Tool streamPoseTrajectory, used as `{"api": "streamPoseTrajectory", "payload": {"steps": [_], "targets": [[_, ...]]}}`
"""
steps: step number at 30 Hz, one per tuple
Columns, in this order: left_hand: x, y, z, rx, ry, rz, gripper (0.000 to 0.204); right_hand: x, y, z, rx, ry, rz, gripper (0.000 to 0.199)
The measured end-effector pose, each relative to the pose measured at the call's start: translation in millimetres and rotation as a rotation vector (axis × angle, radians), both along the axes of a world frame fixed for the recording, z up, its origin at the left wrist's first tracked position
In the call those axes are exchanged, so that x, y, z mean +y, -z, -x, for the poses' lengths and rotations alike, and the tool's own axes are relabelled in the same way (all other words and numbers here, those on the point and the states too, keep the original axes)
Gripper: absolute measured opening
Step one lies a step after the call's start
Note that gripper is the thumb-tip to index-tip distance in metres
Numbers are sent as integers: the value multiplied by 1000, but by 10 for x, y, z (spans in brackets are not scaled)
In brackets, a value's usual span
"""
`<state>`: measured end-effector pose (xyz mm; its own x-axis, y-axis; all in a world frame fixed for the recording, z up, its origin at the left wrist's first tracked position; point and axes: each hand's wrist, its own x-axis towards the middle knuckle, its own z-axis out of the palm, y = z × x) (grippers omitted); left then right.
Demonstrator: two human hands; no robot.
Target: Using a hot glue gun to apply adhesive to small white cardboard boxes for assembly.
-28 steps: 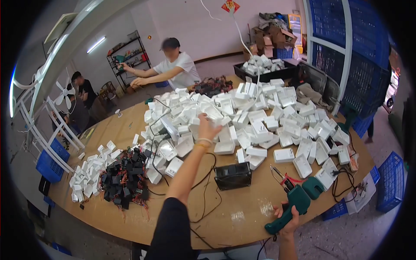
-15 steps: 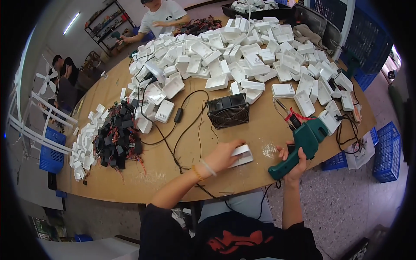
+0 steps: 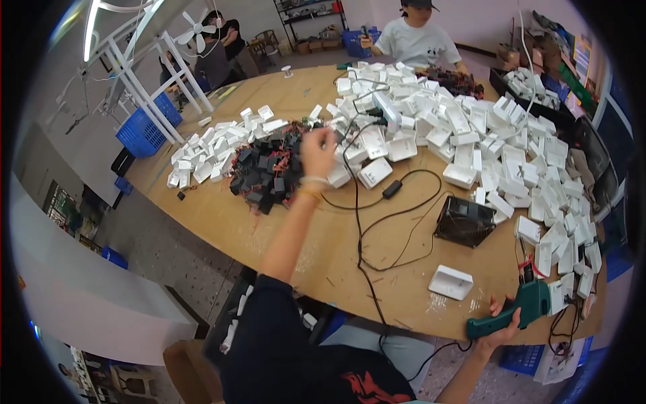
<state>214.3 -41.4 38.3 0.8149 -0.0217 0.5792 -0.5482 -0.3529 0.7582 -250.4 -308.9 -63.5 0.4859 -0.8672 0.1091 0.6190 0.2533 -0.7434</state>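
My left hand point(image 3: 317, 152) reaches over the pile of black parts with thin red wires point(image 3: 269, 174), at the pile's right edge. Its fingers are curled together; whatever lies between them is hidden. On the right, my right hand point(image 3: 503, 325) is wrapped round the handle of a green soldering gun point(image 3: 531, 301), which has a thin metal tip and a red wire coiled near it. A white plastic housing point(image 3: 451, 283) lies open side up on the table, left of the gun and touched by neither hand.
A black fan point(image 3: 465, 222) stands beyond the housing. Black cables point(image 3: 361, 236) with an inline switch run over the cardboard-covered table point(image 3: 222, 214). White housings point(image 3: 464, 128) are heaped at the back and right. Another person point(image 3: 420, 44) is across the table.
My left hand has let go of the white housing and moved left to the black parts. The view has swung left. My right hand still holds the soldering gun.
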Motion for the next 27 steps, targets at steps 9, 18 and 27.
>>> {"api": "streamPoseTrajectory", "payload": {"steps": [9,18,27], "targets": [[1072,57,-849,507,-57,-985,110,-10,2,-25,73,120,-11,42],[1324,294,790,-312,176,-904,55,-51,29,-37,90,106,6,41],[1503,-27,1350,-334,286,-1021,53,-35,-2,-55,57,78,25,41]]}}
